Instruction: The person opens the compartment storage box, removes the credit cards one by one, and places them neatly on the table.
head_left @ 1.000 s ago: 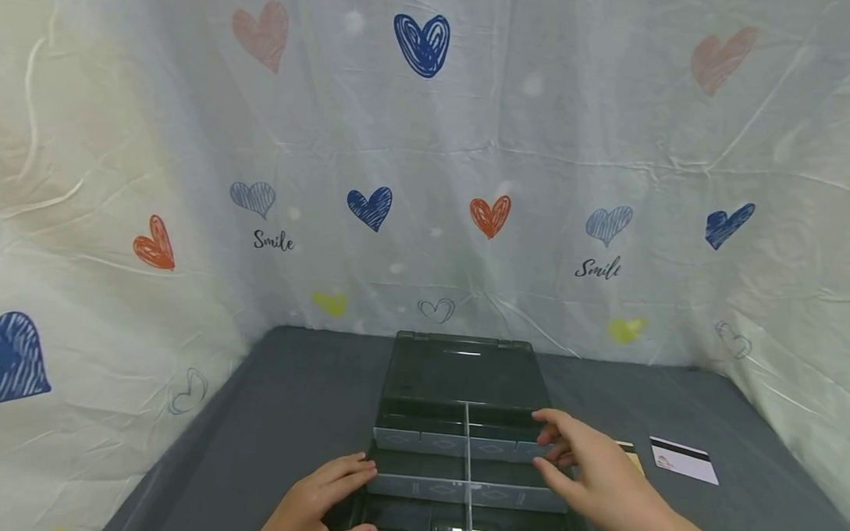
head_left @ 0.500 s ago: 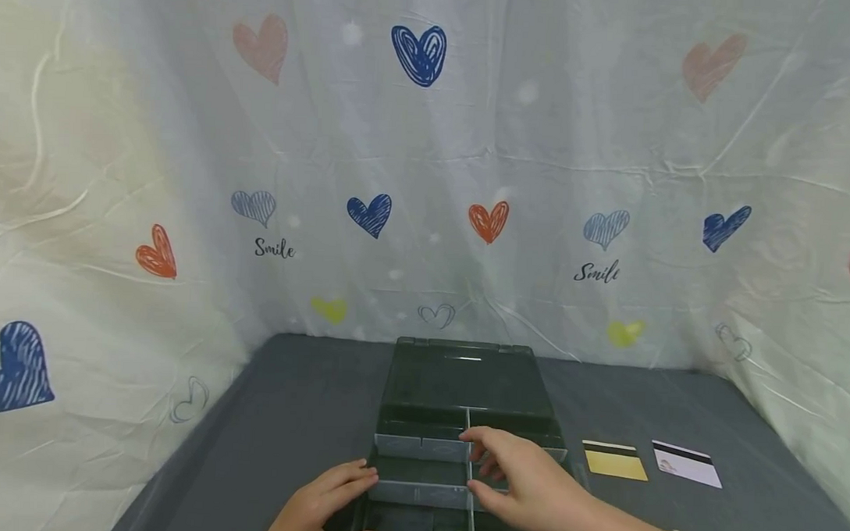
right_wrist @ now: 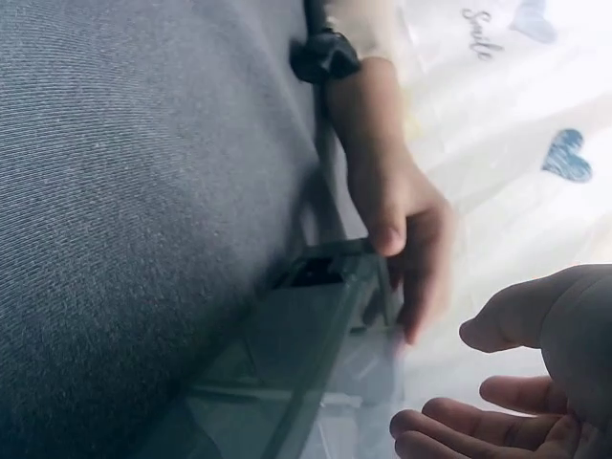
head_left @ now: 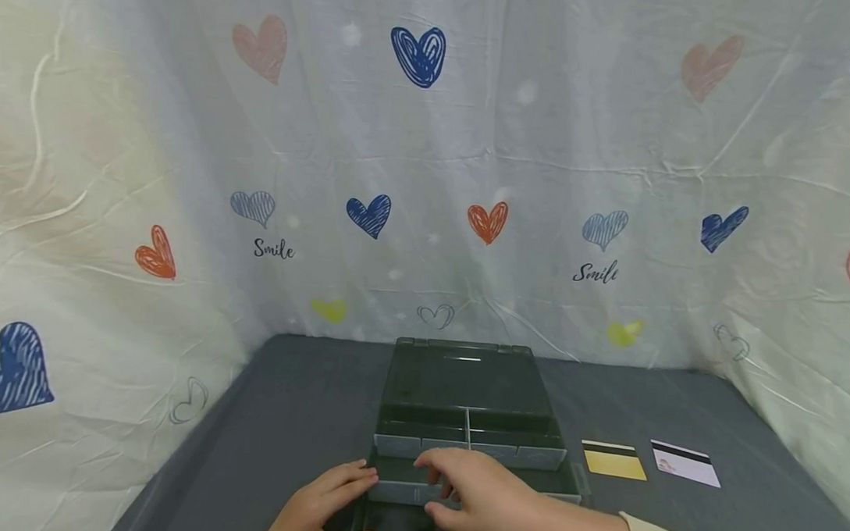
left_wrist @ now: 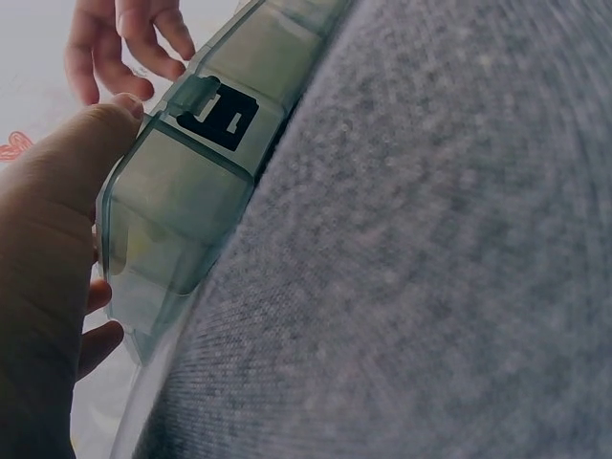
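Note:
A dark green see-through plastic compartment box [head_left: 400, 469] lies with its lid [head_left: 466, 376] raised back; pale dividers split it into sections. At the front left corner my left hand [head_left: 321, 500] holds the box, its thumb on the front rim beside the black latch [left_wrist: 225, 115] and its fingers along the left side. My right hand [head_left: 483, 490] hovers over the front half, palm down, fingers loosely bent and apart, with nothing seen between them in the right wrist view. It hides the right-hand sections.
To the right of the box, a yellow card [head_left: 615, 461] and a white card [head_left: 685, 464], each with a black stripe, lie flat on the grey tablecloth [head_left: 308, 402]. A white curtain [head_left: 542, 129] with hearts surrounds the table.
My right hand has moved left from the box's right edge to above its middle, uncovering the yellow card. My left hand stays at the left edge.

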A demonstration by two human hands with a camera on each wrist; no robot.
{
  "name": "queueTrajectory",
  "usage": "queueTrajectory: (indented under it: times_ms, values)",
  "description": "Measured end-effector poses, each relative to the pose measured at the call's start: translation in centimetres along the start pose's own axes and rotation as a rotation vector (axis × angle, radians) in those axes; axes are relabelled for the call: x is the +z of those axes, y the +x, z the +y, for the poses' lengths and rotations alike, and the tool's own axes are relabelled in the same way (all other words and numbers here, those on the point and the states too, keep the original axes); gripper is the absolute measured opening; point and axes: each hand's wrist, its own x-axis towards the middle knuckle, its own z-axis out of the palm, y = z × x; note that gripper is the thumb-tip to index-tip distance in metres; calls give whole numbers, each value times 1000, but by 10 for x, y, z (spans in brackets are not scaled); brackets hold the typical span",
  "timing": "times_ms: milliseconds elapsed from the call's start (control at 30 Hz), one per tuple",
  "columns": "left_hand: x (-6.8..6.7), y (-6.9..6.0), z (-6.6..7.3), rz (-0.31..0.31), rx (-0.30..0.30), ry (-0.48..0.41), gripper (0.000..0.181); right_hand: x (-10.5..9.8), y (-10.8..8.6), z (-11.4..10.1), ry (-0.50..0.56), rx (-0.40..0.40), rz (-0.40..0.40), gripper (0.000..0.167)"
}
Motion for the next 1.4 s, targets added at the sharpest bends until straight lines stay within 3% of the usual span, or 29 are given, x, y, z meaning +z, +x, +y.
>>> queueTrajectory:
  times_ms: [267, 467, 567, 800, 1033, 1133, 1400]
  values:
    - [1, -1, 0, 9, 12, -3, 63, 13, 13, 2, -83, -40, -56, 28]
    - [1, -1, 0, 12, 20, 4, 64, 20, 20, -1, -198, -104, -52, 15]
    - [1, -1, 0, 17, 30, 6, 64, 26, 23, -1, -290, -97, -68, 21]
    - [4, 2, -2, 33, 71, -5, 64, 41, 20, 1, -484, 27, -97, 38]
    - [6, 3, -1, 22, 75, -17, 63, 46, 23, 0, -679, -26, -133, 40]
    - [5, 2, -1, 21, 68, -11, 64, 45, 23, 3, -675, -54, -119, 36]
    - [1, 0, -1, 5, 36, -32, 64, 45, 20, 9, -446, -124, -92, 14]
